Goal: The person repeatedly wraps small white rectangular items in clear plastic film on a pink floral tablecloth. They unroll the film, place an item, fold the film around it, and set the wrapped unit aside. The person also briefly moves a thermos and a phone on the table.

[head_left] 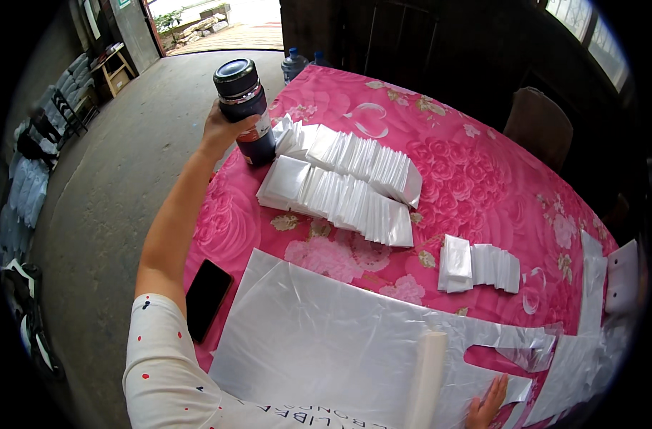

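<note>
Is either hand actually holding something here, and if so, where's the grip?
The left hand holds the dark bottle around its body, below the lid. The right hand rests on the white plastic bag, apparently gripping nothing.

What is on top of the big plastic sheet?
A pale bar lies on the plastic sheet, and the right hand is at its cut-out end. The shirt covers the near part, so anything there can't be seen.
</note>
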Demonstrator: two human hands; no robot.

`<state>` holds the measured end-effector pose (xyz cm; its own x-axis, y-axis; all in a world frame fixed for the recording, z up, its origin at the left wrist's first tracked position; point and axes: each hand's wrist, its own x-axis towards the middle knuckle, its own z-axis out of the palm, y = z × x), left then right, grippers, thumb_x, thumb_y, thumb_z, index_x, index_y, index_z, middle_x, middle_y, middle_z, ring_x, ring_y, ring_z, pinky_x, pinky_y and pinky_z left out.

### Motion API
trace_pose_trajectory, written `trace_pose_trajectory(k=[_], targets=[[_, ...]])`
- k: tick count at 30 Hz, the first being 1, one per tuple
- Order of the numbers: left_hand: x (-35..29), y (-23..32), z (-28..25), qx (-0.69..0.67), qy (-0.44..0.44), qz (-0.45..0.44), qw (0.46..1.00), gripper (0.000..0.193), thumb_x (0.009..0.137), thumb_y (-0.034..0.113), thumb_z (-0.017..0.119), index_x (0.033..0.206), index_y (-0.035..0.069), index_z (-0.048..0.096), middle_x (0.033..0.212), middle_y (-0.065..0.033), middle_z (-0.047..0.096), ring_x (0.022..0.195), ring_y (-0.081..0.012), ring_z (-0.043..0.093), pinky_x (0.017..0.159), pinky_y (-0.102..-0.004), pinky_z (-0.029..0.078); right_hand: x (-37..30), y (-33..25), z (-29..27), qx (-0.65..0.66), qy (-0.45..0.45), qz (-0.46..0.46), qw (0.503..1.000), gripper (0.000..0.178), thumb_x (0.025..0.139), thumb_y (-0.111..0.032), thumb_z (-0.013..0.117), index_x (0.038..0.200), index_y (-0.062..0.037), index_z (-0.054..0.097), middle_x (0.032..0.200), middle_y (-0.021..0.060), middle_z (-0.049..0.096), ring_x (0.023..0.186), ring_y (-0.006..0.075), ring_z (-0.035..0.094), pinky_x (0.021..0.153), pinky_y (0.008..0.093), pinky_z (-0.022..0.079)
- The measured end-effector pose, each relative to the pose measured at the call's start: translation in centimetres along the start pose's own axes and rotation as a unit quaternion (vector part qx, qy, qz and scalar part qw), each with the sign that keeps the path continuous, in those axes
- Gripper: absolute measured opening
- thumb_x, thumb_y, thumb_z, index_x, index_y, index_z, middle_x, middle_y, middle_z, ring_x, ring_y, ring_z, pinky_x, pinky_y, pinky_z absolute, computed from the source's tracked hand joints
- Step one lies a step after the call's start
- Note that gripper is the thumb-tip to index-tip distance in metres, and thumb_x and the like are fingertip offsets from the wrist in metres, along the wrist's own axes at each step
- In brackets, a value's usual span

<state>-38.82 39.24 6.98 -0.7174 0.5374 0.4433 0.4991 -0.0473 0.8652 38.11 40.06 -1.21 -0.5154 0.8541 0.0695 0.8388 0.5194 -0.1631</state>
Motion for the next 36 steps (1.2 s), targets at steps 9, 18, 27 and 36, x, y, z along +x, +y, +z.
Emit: trace_pose_trajectory(k=[9,18,27,36], targets=[[0.4,-0.4,-0.5,-0.019,-0.008,-0.052,0.998,0.059,0.062,0.018,0.081,0.111,0.004,0.051,0.103,-0.0085,0.061,0.093,-0.0173,0.058,0.084,-0.0319,0.047,-0.3,0.4,0.3,-0.009,-0.015,0.008,1.000,0.066,0.087,-0.037,0.045,0.137,0.0014,0.027,0.141,0.0239,0.025,0.132,0.0384,0.022,0.108,0.0457,0.016],[-0.5,-1.7,-0.8,0.031,-0.012,-0.031,0.999,0.073,0.064,0.027,0.081,0.119,-0.003,0.043,0.115,-0.0152,0.055,0.107,-0.0220,0.053,0.091,-0.0346,0.044,-0.5,1.4,0.9,-0.003,0.033,-0.051,0.998,0.063,0.088,-0.035,0.043,0.137,0.0022,0.027,0.141,0.0238,0.026,0.131,0.0384,0.023,0.108,0.0456,0.017],[-7.8,-1.7,-3.9,0.091,-0.025,-0.101,0.990,0.087,0.072,0.042,0.073,0.130,-0.009,0.032,0.129,-0.0238,0.042,0.120,-0.0293,0.045,0.096,-0.0360,0.039,-1.3,6.4,4.5,-0.017,0.095,-0.102,0.990,0.061,0.085,-0.030,0.047,0.134,0.0025,0.031,0.140,0.0232,0.028,0.129,0.0390,0.026,0.105,0.0477,0.019],[-24.4,9.2,-3.9,0.121,-0.160,0.026,0.979,0.049,0.073,0.021,0.072,0.114,0.000,0.053,0.119,-0.0163,0.053,0.110,-0.0264,0.052,0.089,-0.0329,0.044,-1.0,0.4,-0.8,0.004,-0.023,0.027,0.999,0.063,0.087,-0.032,0.043,0.136,0.0024,0.026,0.144,0.0222,0.020,0.133,0.0380,0.018,0.108,0.0451,0.014]])
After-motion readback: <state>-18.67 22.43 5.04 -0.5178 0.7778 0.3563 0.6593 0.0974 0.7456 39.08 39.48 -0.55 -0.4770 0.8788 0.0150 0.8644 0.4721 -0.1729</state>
